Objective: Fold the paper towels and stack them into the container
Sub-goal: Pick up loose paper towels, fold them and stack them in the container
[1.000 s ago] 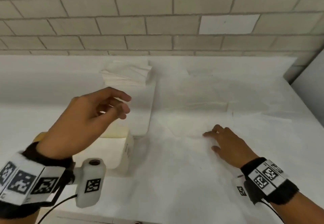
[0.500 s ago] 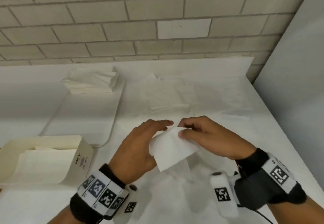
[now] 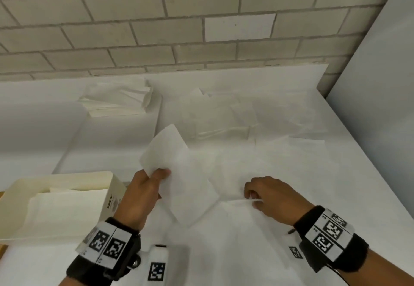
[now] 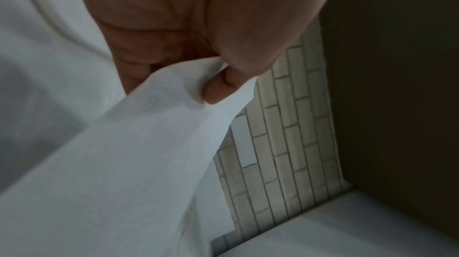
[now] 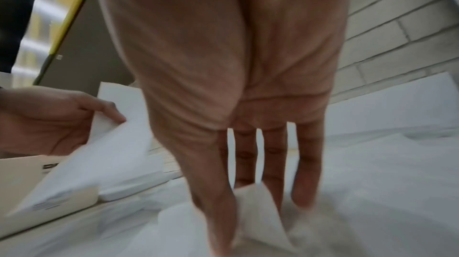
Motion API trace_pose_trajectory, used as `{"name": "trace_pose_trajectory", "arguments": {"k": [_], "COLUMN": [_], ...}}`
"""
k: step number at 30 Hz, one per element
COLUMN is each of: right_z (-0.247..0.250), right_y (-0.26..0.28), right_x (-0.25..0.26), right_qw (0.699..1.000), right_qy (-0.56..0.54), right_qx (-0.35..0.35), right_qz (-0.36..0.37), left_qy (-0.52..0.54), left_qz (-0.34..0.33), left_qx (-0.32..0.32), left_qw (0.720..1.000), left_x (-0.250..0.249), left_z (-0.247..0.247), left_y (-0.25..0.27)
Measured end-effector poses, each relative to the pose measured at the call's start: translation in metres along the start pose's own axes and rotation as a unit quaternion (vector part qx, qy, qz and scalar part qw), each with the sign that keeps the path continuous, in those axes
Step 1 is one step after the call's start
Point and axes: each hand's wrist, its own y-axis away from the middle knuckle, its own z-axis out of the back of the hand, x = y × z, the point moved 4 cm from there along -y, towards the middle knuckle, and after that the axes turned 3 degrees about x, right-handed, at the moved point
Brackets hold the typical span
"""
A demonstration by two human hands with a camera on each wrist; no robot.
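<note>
Left hand (image 3: 143, 193) raised just off the white paper-covered bench (image 3: 336, 173), thumb and fingers pinching one edge of a folded white paper towel (image 3: 179, 173) so that the sheet hangs free and tilted, clear of the surface; grip at the edge presumably chosen to keep the fold closed while leaving the flat face free for laying down. Same pinch confirmed in the left wrist view, thumb tip pressed onto the paper against the fingers behind it. Cream rectangular open-topped container (image 3: 20, 196) at the near left edge of the bench, just beside the left wrist, already holding flat white towels; short carry to the left judged to be the reason for holding the folded piece in this hand. Right hand (image 3: 273, 198) lowered to the bench near the middle of its near edge, fingers extended downward and thumb closing on a raised corner of a loose white paper sheet (image 5: 258, 212) lying flat there; pinch apparently just forming, so probably the start of the next pick-up while the finished towel is carried off. Stack of unfolded white paper towels (image 3: 116, 102) toward the far left of the bench on a pale flat board (image 3: 107, 142), well apart from both hands. Further loose sheets spread toward the far right corner, hard to separate from the white covering. Pale brick wall (image 3: 201, 28) behind the far edge.
</note>
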Motion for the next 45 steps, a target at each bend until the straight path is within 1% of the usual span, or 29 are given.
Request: {"name": "trace_pose_trajectory", "arguments": {"k": [1,2,4,5,6,8,11,12,13,14,16,17,18,19,20,21,22,24,25,26,27,28,29,31,32,36,38,43,45], "right_z": [0.003,0.007,0.02,0.028,0.036,0.05,0.067,0.074,0.081,0.087,0.098,0.102,0.105,0.109,0.115,0.121,0.126,0.133,0.132,0.127,0.119,0.107,0.096,0.074,0.067,0.054,0.051,0.049,0.052], "right_y": [0.002,0.005,0.013,0.017,0.022,0.029,0.04,0.043,0.047,0.05,0.054,0.054,0.054,0.053,0.052,0.051,0.049,0.044,0.04,0.036,0.031,0.025,0.019,0.012,0.01,0.009,0.01,0.017,0.021], "right_x": [-0.002,-0.003,-0.004,-0.005,-0.006,-0.008,-0.005,-0.003,0.0,0.005,0.016,0.022,0.028,0.033,0.037,0.039,0.038,0.027,0.019,0.012,0.005,0.0,-0.004,-0.002,0.002,0.01,0.011,0.008,0.002], "right_qw": [1.0,0.999,0.994,0.99,0.986,0.979,0.963,0.956,0.95,0.948,0.959,0.965,0.967,0.966,0.962,0.955,0.944,0.915,0.895,0.865,0.831,0.803,0.793,0.798,0.793,0.739,0.722,0.712,0.721], "right_qy": [-0.005,-0.02,-0.059,-0.071,-0.078,-0.099,-0.165,-0.186,-0.202,-0.208,-0.19,-0.176,-0.169,-0.17,-0.177,-0.199,-0.233,-0.316,-0.371,-0.444,-0.515,-0.563,-0.582,-0.579,-0.583,-0.631,-0.649,-0.664,-0.65], "right_qx": [-0.016,-0.036,-0.09,-0.118,-0.144,-0.177,-0.207,-0.218,-0.226,-0.224,-0.183,-0.155,-0.134,-0.126,-0.132,-0.144,-0.161,-0.203,-0.215,-0.211,-0.196,-0.183,-0.174,-0.167,-0.174,-0.232,-0.238,-0.224,-0.236], "right_qz": [-0.006,-0.008,0.0,0.004,0.008,0.014,0.043,0.056,0.069,0.082,0.106,0.121,0.135,0.149,0.159,0.166,0.167,0.148,0.123,0.1,0.08,0.062,0.048,0.034,0.031,0.034,0.028,0.039,0.042], "left_qy": [-0.076,-0.153,-0.256,-0.285,-0.3,-0.312,-0.301,-0.29,-0.285,-0.295,-0.337,-0.357,-0.374,-0.383,-0.38,-0.359,-0.318,-0.208,-0.147,-0.084,-0.028,0.021,0.062,0.12,0.132,0.117,0.128,0.14,0.151], "left_qz": [-0.059,-0.13,-0.255,-0.29,-0.314,-0.33,-0.338,-0.34,-0.354,-0.383,-0.46,-0.487,-0.496,-0.49,-0.471,-0.444,-0.412,-0.33,-0.276,-0.225,-0.176,-0.135,-0.102,-0.059,-0.047,-0.052,-0.058,-0.078,-0.073], "left_qx": [0.0,0.001,0.03,0.053,0.072,0.091,0.081,0.086,0.092,0.1,0.127,0.152,0.182,0.21,0.23,0.237,0.231,0.188,0.165,0.144,0.132,0.127,0.122,0.12,0.119,0.08,0.073,0.09,0.102], "left_qw": [0.995,0.98,0.932,0.912,0.898,0.886,0.888,0.89,0.886,0.87,0.812,0.782,0.762,0.754,0.762,0.786,0.822,0.901,0.935,0.96,0.975,0.983,0.985,0.984,0.983,0.988,0.987,0.983,0.98], "left_x": [-0.004,-0.01,-0.02,-0.023,-0.026,-0.027,-0.026,-0.027,-0.029,-0.033,-0.046,-0.052,-0.056,-0.059,-0.061,-0.063,-0.064,-0.065,-0.062,-0.056,-0.049,-0.042,-0.035,-0.026,-0.023,-0.011,-0.009,-0.006,-0.004], "left_z": [0.002,0.002,-0.001,-0.003,-0.007,-0.012,-0.015,-0.018,-0.022,-0.028,-0.047,-0.058,-0.069,-0.079,-0.086,-0.09,-0.092,-0.088,-0.084,-0.08,-0.078,-0.078,-0.08,-0.084,-0.085,-0.083,-0.082,-0.073,-0.067], "left_y": [0.002,0.006,0.017,0.021,0.024,0.025,0.023,0.023,0.025,0.027,0.031,0.032,0.03,0.026,0.022,0.017,0.013,0.002,-0.005,-0.011,-0.018,-0.022,-0.027,-0.031,-0.031,-0.036,-0.037,-0.041,-0.043]}}
